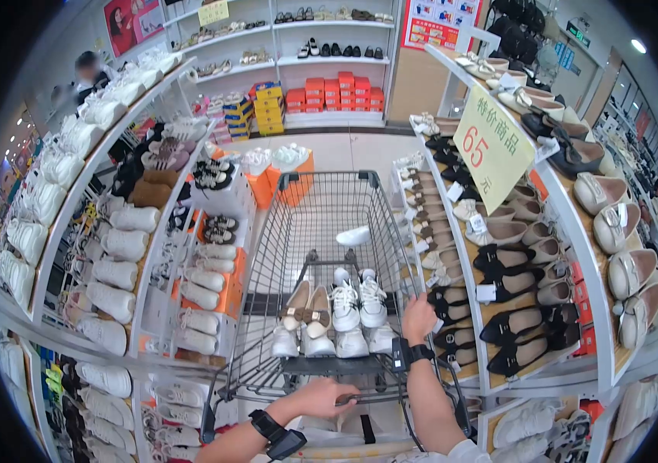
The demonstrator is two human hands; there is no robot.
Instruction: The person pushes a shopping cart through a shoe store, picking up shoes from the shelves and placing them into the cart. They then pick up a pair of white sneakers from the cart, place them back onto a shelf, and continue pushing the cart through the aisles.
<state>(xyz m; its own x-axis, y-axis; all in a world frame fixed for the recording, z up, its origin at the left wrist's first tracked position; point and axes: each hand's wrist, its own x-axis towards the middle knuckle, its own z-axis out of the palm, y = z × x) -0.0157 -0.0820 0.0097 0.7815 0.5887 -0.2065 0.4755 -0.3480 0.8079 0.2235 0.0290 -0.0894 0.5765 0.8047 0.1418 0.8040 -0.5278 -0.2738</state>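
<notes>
A grey wire shopping cart (306, 174) stands in front of me in the aisle. My left hand (327, 397) is closed around its handle bar. Further forward, my right hand (419, 316) has its fingers curled at the cart's right side rim, close to the shelf of flats. White sneakers (359, 304) sit in the near part of the cart, beside a pair of beige flats with brown bows (307, 309). More white shoes (336, 343) lie in a row nearer the handle. A small white object (353, 235) is deeper inside the basket.
Tiered racks of white sneakers (116, 302) line the left side. On the right, shelves hold black flats (502, 309) and cream flats (613, 228) under a yellow price sign (491, 147). Orange shoeboxes (321, 92) fill the back shelf. A person (91, 76) is at the far left.
</notes>
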